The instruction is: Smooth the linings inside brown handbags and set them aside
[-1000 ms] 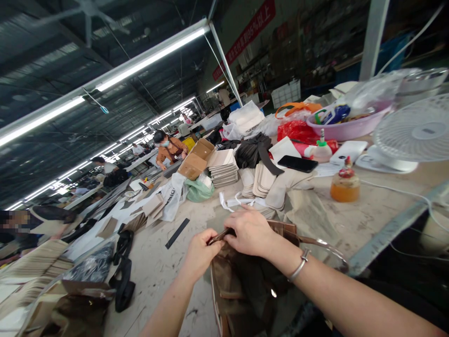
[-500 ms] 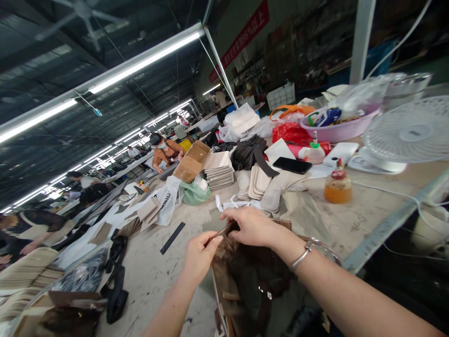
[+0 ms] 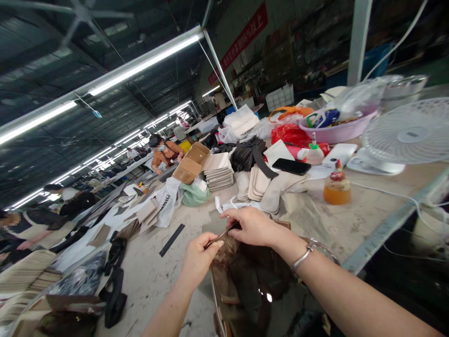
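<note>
A dark brown bag (image 3: 242, 285) lies at the table's near edge, its mouth towards me and a shiny metal fitting on its dark inside. My left hand (image 3: 201, 252) pinches the bag's brown edge between thumb and fingers at its far left corner. Close beside it, my right hand (image 3: 249, 227) is curled over the same edge, fingers bent down and partly hidden. A metal bangle (image 3: 303, 255) circles the right wrist. A black strip (image 3: 171, 240) lies on the table left of my hands.
Beyond my hands are stacked pale panels (image 3: 218, 171), a black phone (image 3: 292, 166) and a bottle of orange liquid (image 3: 337, 187). A white fan (image 3: 410, 133) and pink basin (image 3: 336, 131) stand right. Black straps (image 3: 115, 285) lie left. Co-workers (image 3: 166, 152) are farther off.
Both hands keep their hold at nearly the same spot. The edge between them is now more raised and stretched. The co-worker at far left has shifted slightly.
</note>
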The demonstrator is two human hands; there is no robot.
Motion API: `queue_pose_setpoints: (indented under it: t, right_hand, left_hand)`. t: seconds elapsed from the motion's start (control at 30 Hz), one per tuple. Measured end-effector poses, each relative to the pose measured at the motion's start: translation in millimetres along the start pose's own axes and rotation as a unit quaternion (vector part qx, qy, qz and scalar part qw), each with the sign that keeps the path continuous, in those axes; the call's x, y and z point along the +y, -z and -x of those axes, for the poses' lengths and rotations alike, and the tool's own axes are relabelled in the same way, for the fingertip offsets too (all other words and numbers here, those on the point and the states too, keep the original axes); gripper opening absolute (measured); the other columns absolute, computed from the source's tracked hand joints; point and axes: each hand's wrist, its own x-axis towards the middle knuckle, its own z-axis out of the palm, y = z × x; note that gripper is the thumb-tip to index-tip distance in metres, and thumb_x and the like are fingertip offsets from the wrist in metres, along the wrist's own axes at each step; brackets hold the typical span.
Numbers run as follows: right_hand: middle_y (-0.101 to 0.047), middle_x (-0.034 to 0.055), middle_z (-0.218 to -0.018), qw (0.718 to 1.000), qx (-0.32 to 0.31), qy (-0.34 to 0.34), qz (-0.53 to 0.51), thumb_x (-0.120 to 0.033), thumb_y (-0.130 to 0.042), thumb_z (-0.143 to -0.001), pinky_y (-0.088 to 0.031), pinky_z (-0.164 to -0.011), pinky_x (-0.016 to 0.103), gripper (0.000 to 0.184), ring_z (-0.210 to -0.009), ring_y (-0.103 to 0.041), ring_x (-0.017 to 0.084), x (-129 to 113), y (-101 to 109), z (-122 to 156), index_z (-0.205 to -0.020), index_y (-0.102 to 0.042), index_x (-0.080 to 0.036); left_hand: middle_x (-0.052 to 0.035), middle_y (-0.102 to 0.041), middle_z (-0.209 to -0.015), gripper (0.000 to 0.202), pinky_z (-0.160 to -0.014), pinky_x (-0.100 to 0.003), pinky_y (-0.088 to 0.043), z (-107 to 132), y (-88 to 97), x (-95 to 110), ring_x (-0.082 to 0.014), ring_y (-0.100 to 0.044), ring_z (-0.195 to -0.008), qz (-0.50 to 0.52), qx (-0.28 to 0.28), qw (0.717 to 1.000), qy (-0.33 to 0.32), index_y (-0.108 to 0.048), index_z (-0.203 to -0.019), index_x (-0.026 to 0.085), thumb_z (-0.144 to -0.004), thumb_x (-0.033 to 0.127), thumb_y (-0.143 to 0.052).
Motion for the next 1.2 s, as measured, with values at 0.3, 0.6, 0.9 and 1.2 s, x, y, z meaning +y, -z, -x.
queue_pose_setpoints:
  t: [0.3, 0.6, 0.9, 1.2]
  right_hand:
    - [-0.072, -0.0022, -0.089, 1.0, 0.004, -0.017, 0.01, -0.022, -0.058, -0.078, -0.043, -0.073, 0.025, 0.039, -0.082, -0.065, 0.016, -3, -4, 0, -0.117, -0.06, -0.029]
    - [-0.072, -0.002, -0.087, 0.999, 0.006, -0.022, 0.037, -0.024, -0.056, -0.081, -0.043, -0.072, 0.024, 0.017, -0.082, -0.064, 0.016, -1, -3, -3, -0.091, -0.069, -0.027]
    - [-0.072, 0.0001, -0.086, 0.998, 0.023, -0.057, 0.012, -0.026, -0.05, -0.087, -0.043, -0.071, 0.025, 0.02, -0.082, -0.064, 0.017, 0, -5, -7, -0.09, -0.07, -0.026]
    - [-0.07, 0.0, -0.09, 0.999, 0.044, -0.004, -0.029, -0.034, -0.058, -0.085, -0.042, -0.073, 0.023, 0.018, -0.083, -0.062, 0.014, 6, -3, -5, -0.094, -0.069, -0.024]
  left_hand:
    - [-0.0039, -0.071, -0.092, 0.035, -0.077, -0.026, -0.049, 1, 1.5, -8, -0.0187, -0.064, -0.085, 0.1, 0.027, 0.995, 0.014, -0.066, -0.099, 0.016, -0.067, 0.028, -0.068]
    - [-0.0027, -0.072, -0.089, 0.023, -0.075, -0.026, -0.049, -1, 4.4, -9, -0.0195, -0.064, -0.083, 0.025, 0.011, 0.999, -0.023, -0.07, -0.092, 0.017, -0.075, 0.031, -0.062]
    - [-0.0019, -0.072, -0.084, 0.021, -0.074, -0.026, -0.048, -3, 0.8, -10, -0.0192, -0.064, -0.081, -0.06, 0.072, 0.994, -0.058, -0.071, -0.084, 0.018, -0.079, 0.031, -0.056]
    - [-0.001, -0.07, -0.078, 0.023, -0.069, -0.026, -0.045, -2, -3.6, -10, -0.0179, -0.062, -0.075, -0.075, 0.077, 0.992, -0.068, -0.069, -0.083, 0.018, -0.08, 0.033, -0.053]
